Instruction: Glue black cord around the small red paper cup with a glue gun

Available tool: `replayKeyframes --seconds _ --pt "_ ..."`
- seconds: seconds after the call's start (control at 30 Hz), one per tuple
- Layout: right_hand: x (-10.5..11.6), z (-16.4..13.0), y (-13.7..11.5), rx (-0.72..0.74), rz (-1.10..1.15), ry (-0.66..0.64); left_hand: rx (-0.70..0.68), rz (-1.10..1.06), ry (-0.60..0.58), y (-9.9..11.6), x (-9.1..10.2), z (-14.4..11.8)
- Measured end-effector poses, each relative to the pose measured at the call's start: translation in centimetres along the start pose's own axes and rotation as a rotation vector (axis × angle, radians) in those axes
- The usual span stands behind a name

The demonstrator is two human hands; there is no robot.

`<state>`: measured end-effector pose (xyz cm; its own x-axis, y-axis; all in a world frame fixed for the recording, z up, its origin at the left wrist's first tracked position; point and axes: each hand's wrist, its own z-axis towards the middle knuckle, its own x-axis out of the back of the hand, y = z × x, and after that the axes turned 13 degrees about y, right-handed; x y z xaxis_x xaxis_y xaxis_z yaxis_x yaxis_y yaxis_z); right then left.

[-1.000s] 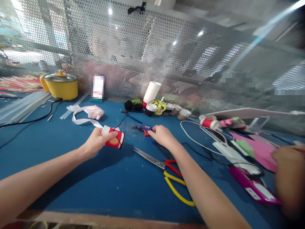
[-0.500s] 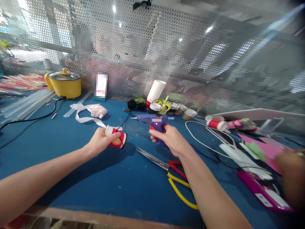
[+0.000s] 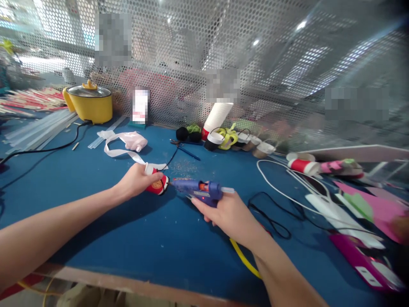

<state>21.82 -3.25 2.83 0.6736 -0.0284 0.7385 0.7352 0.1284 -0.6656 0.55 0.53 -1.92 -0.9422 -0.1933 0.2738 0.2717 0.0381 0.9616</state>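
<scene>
My left hand [image 3: 136,181] is closed around a small red and white paper cup [image 3: 156,184], tipped on its side with its base facing right. A black cord [image 3: 172,157] runs from the cup toward the back. In my right hand [image 3: 228,213] is a blue glue gun [image 3: 198,190], with a clear glue stick poking from its rear. Its nozzle points left and is at the cup's base; whether it touches, I cannot tell. Under my right forearm lie scissors, mostly hidden, with one yellow handle [image 3: 244,258] showing.
Behind stand a yellow pot [image 3: 92,105], a phone [image 3: 140,105], stacked white cups [image 3: 219,117] and several small cups. A white ribbon [image 3: 118,151] lies beyond my left hand. To the right are a white cable [image 3: 275,187], pink paper [image 3: 367,204] and a purple power strip [image 3: 358,264].
My right hand has brought the glue gun down and left, so its nozzle is now at the cup's base. The gun has rolled over, and my forearm now covers most of the scissors.
</scene>
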Motion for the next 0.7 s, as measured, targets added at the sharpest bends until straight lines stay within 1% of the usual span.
replayKeyframes --seconds 0.1,0.23,0.37,0.53,0.7 --pt "-0.05 -0.10 0.15 0.035 -0.049 0.002 -0.015 0.021 0.001 0.30 0.07 -0.11" --pt "-0.22 -0.14 0.34 0.118 -0.110 0.030 -0.025 0.033 0.009 0.63 0.17 -0.25" --pt "-0.34 -0.27 0.29 0.167 -0.140 0.051 -0.032 0.014 0.004 0.45 0.10 -0.17" --pt "-0.34 -0.50 0.23 0.246 -0.155 0.042 0.004 -0.003 -0.011 0.06 -0.01 0.05" --pt "-0.35 -0.75 0.16 0.287 -0.174 0.060 0.001 0.010 -0.009 0.01 0.00 0.18"
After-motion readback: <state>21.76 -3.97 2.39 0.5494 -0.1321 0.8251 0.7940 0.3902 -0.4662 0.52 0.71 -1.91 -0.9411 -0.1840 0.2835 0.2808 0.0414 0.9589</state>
